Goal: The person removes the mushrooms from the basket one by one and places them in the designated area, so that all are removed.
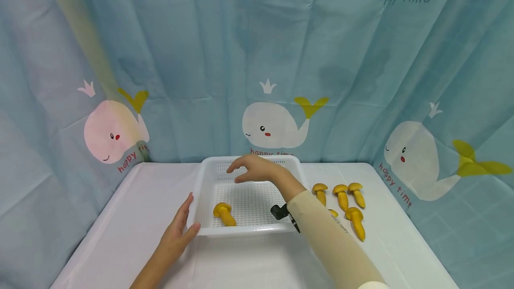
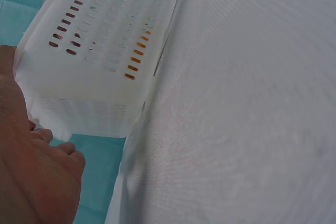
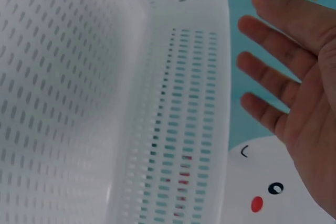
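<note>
A white perforated plastic basket [image 1: 250,230] stands on the table, with one yellow mushroom [image 1: 225,214] lying at its front left inside. Over the basket's back part hovers my right hand [image 1: 257,168], its fingers loosely bent and nothing between them. The right wrist view has this hand's spread fingers [image 3: 270,72] beside the basket's rim. My left hand [image 1: 176,231] is at the basket's front left corner, thumb and fingers fairly straight on either side of it. The left wrist view has that hand [image 2: 37,166] close against the basket's outer wall [image 2: 79,77].
Several yellow mushrooms [image 1: 355,223] lie on the white tabletop [image 1: 393,244] right of the basket, some partly behind my right sleeve [image 1: 329,240]. A small black device [image 1: 279,212] sits at the right wrist. Blue curtains [image 1: 209,57] with whale prints surround the table.
</note>
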Demonstrator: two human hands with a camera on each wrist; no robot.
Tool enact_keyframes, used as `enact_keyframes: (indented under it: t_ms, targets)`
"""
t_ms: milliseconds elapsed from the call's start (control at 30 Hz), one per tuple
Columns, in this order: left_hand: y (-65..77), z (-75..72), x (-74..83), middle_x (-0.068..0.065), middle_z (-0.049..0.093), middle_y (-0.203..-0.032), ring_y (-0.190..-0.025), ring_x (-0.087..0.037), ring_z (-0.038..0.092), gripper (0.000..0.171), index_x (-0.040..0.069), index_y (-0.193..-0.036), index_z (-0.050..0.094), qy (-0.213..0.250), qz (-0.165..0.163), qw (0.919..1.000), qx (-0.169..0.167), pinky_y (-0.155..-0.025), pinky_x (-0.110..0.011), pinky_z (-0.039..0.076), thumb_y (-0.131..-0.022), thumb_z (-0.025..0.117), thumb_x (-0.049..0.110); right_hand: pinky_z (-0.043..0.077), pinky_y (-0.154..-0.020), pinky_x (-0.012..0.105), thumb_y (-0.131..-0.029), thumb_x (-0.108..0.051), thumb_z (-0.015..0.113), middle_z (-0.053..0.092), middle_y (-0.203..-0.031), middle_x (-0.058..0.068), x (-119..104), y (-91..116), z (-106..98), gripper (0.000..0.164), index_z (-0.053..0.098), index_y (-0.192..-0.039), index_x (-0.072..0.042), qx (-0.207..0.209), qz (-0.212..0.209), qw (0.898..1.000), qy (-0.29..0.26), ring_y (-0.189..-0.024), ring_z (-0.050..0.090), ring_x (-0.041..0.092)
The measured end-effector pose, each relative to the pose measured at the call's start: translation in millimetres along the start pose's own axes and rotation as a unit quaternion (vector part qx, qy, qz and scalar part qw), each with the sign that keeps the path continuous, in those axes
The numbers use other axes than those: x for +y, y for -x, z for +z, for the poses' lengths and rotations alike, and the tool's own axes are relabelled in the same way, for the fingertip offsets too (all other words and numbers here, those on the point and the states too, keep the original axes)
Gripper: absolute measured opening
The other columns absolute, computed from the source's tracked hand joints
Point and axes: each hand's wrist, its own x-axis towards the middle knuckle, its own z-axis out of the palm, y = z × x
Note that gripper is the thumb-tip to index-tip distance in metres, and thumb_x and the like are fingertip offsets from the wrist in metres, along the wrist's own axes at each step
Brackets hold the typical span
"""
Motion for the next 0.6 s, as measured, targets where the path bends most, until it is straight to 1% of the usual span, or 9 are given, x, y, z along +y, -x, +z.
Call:
enact_keyframes:
  t_ms: [67, 100, 133, 200, 267, 333, 433, 567, 600]
  targets:
    - [-0.1, 0.2, 0.3, -0.006, 0.011, -0.173, -0.157, -0.022, 0.009, 0.082, 0.022, -0.166, 0.016, 0.002, -0.003, 1.0000, -0.001, -0.108, 0.002, 0.015, -0.101, 0.066, 0.016, 0.050, -0.107, 0.032, -0.095, -0.027, 0.074, 0.066, -0.132, -0.014, 0, -5, 5, 0.033, 0.071, -0.129, -0.027, -0.010, 0.010, 1.000, -0.006, -0.130, 0.056, 0.014]
    - [-0.1, 0.4, 0.2, -0.006, 0.010, -0.173, -0.157, -0.022, 0.009, 0.082, 0.022, -0.166, 0.016, 0.004, -0.002, 1.0000, -0.002, -0.109, 0.002, 0.015, -0.101, 0.066, 0.015, 0.051, -0.105, 0.031, -0.095, -0.027, 0.074, 0.066, -0.132, -0.015, 0, -7, 8, 0.033, 0.071, -0.128, -0.028, -0.016, 0.014, 1.000, -0.008, -0.129, 0.057, 0.016]
    - [-0.1, 0.3, 0.0, -0.005, 0.010, -0.173, -0.157, -0.018, 0.009, 0.082, 0.022, -0.166, 0.016, 0.009, -0.001, 1.0000, -0.003, -0.109, 0.001, 0.015, -0.101, 0.065, 0.015, 0.052, -0.103, 0.030, -0.095, -0.027, 0.074, 0.067, -0.131, -0.015, 0, -10, 10, 0.033, 0.071, -0.128, -0.027, -0.022, 0.018, 1.000, -0.011, -0.130, 0.057, 0.018]
    - [0.0, 0.1, -0.7, -0.006, 0.010, -0.173, -0.156, -0.005, 0.008, 0.082, 0.022, -0.166, 0.016, 0.018, 0.001, 0.9998, -0.005, -0.109, 0.001, 0.015, -0.101, 0.065, 0.014, 0.052, -0.101, 0.028, -0.095, -0.026, 0.075, 0.066, -0.130, -0.016, 0, -14, 15, 0.034, 0.072, -0.128, -0.027, -0.036, 0.022, 0.999, -0.017, -0.131, 0.057, 0.022]
    - [0.3, -0.1, -2.1, -0.007, 0.009, -0.173, -0.151, 0.009, 0.008, 0.082, 0.021, -0.166, 0.015, 0.026, 0.003, 0.9996, -0.008, -0.110, 0.001, 0.015, -0.101, 0.065, 0.014, 0.052, -0.100, 0.027, -0.095, -0.026, 0.075, 0.067, -0.130, -0.015, -1, -19, 20, 0.034, 0.072, -0.128, -0.026, -0.049, 0.015, 0.999, -0.020, -0.131, 0.057, 0.024]
    - [0.5, -0.1, -3.1, -0.008, 0.009, -0.173, -0.146, 0.017, 0.009, 0.082, 0.021, -0.166, 0.015, 0.030, 0.005, 0.9995, -0.009, -0.110, 0.001, 0.015, -0.101, 0.065, 0.014, 0.053, -0.100, 0.027, -0.094, -0.025, 0.076, 0.068, -0.128, -0.015, -2, -22, 24, 0.034, 0.072, -0.128, -0.026, -0.056, 0.009, 0.998, -0.024, -0.130, 0.057, 0.024]
    - [0.2, -0.3, -3.7, -0.010, 0.010, -0.173, -0.146, 0.018, 0.010, 0.081, 0.018, -0.166, 0.016, 0.034, 0.012, 0.9993, -0.009, -0.110, 0.001, 0.015, -0.101, 0.064, 0.012, 0.053, -0.099, 0.026, -0.093, -0.024, 0.076, 0.070, -0.128, -0.010, -2, -28, 31, 0.034, 0.073, -0.127, -0.025, -0.065, -0.003, 0.997, -0.034, -0.128, 0.058, 0.025]
    - [-0.6, -1.4, -2.8, -0.010, 0.010, -0.173, -0.147, 0.017, 0.010, 0.081, 0.017, -0.166, 0.016, 0.038, 0.015, 0.9991, -0.009, -0.111, 0.001, 0.015, -0.101, 0.064, 0.010, 0.052, -0.099, 0.024, -0.093, -0.021, 0.076, 0.071, -0.129, -0.002, 1, -34, 40, 0.035, 0.073, -0.128, -0.018, -0.092, -0.015, 0.994, -0.061, -0.127, 0.059, 0.028]
    - [-0.8, -1.8, -2.6, -0.010, 0.010, -0.173, -0.147, 0.017, 0.010, 0.081, 0.018, -0.166, 0.016, 0.036, 0.014, 0.9992, -0.009, -0.110, 0.001, 0.015, -0.101, 0.064, 0.010, 0.052, -0.099, 0.023, -0.093, -0.021, 0.076, 0.071, -0.129, -0.003, 2, -36, 42, 0.035, 0.072, -0.128, -0.016, -0.100, -0.016, 0.993, -0.064, -0.126, 0.059, 0.027]
